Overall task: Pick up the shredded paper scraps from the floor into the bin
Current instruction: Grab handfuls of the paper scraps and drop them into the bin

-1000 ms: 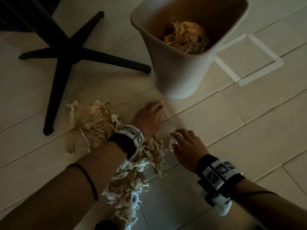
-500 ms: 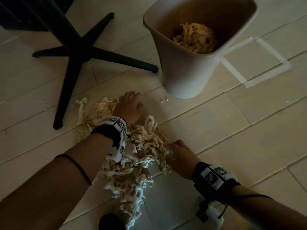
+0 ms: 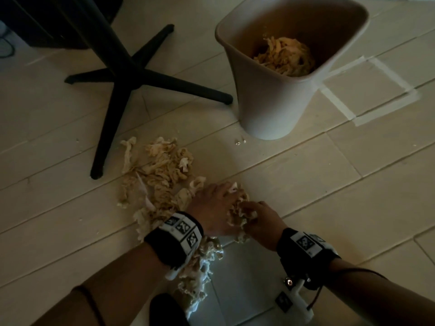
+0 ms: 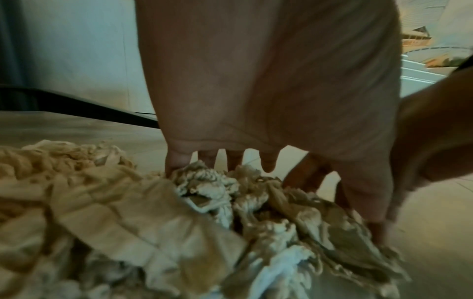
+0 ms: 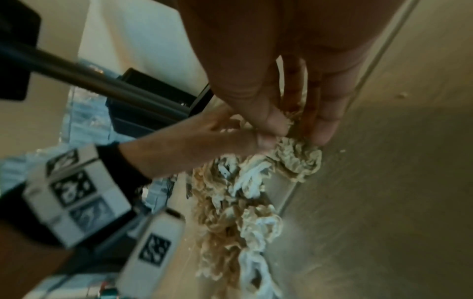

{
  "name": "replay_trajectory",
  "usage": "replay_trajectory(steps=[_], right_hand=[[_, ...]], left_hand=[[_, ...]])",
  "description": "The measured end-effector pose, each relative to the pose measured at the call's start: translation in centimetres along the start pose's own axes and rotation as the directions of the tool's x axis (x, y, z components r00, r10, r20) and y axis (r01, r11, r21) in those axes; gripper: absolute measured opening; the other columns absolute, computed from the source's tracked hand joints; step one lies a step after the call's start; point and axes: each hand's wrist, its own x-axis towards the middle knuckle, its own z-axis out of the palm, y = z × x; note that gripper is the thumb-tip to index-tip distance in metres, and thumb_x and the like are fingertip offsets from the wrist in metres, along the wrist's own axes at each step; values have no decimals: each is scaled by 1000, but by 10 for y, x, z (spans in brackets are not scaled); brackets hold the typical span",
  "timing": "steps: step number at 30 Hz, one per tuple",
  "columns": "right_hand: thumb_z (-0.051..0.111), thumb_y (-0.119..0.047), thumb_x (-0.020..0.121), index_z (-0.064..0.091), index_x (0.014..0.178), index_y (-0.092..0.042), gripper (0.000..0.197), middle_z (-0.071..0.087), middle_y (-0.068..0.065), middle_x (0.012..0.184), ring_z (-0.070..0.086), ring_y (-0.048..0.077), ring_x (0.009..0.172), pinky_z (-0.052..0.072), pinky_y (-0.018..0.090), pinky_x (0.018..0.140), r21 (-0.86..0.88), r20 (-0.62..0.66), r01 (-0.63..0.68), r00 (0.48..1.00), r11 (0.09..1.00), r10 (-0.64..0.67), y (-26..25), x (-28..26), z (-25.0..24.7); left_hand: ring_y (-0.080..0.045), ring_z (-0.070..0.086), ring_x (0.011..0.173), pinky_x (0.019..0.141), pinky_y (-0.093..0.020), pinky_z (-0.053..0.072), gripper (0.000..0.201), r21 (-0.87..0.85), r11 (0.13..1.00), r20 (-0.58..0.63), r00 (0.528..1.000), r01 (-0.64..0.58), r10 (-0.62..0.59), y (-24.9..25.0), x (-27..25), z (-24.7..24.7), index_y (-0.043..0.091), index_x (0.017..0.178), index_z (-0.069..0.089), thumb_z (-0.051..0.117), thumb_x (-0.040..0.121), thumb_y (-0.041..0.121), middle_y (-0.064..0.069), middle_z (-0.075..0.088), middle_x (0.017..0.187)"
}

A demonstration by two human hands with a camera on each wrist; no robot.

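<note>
Tan and white shredded paper scraps (image 3: 160,170) lie in a loose pile on the pale floor, trailing down towards me (image 3: 197,278). A beige bin (image 3: 266,109) stands beyond them, with scraps (image 3: 284,55) inside. My left hand (image 3: 226,198) and right hand (image 3: 247,210) meet over a clump of scraps (image 3: 237,212) at the pile's right end. In the left wrist view my left hand (image 4: 230,165) has its fingertips dug into the paper (image 4: 204,186). In the right wrist view my right hand (image 5: 294,129) pinches a crumpled clump (image 5: 299,159) with thumb and fingers.
A black chair base (image 3: 122,74) with spreading legs stands left of the bin, one leg ending close to the pile. White tape lines (image 3: 376,109) mark the floor right of the bin. Two tiny scraps (image 3: 240,141) lie at the bin's foot.
My left hand has swept from the far left of the pile towards my right hand. Both hands have come together on one clump.
</note>
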Motion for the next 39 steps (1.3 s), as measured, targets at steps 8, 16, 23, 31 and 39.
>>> replay_trajectory(steps=[8,16,23,31,39], right_hand=[[56,-9,83,61,91,-31,24,67,9,109,65,32,103,52,49,91,280,-56,-19,998,960,37,7,3,-5],[52,-30,82,61,90,-34,13,64,3,101,64,30,88,56,51,84,481,-177,-37,974,876,138,15,-6,-14],[62,-64,77,58,121,-30,56,61,-5,118,58,22,109,47,42,87,839,52,-138,983,526,176,-2,-13,-14],[62,-38,88,56,121,-5,48,58,20,112,58,35,107,49,46,90,958,82,-49,991,282,-106,-32,-20,-33],[51,-11,94,48,127,2,35,53,23,114,63,26,88,55,35,69,962,51,60,920,267,-389,-34,-20,-50]], left_hand=[[-29,29,135,96,-44,48,84,-3,999,-166,985,43,-43,24,-5,16,35,148,24,73,79,39,1,22,154],[-26,58,106,83,-41,54,40,-131,991,-241,970,-4,-28,19,-2,16,25,117,68,60,82,6,-1,62,115],[-12,69,75,68,-34,57,13,-654,747,-424,877,-122,-228,33,-12,-27,23,89,74,65,81,20,4,74,78],[-6,69,89,78,-23,56,25,-716,678,-473,829,-165,-298,74,-16,-45,25,107,73,67,83,21,6,75,96],[-21,53,111,96,-41,49,60,-620,779,-523,790,-94,-320,66,-7,-37,47,133,43,64,77,43,1,60,119]])
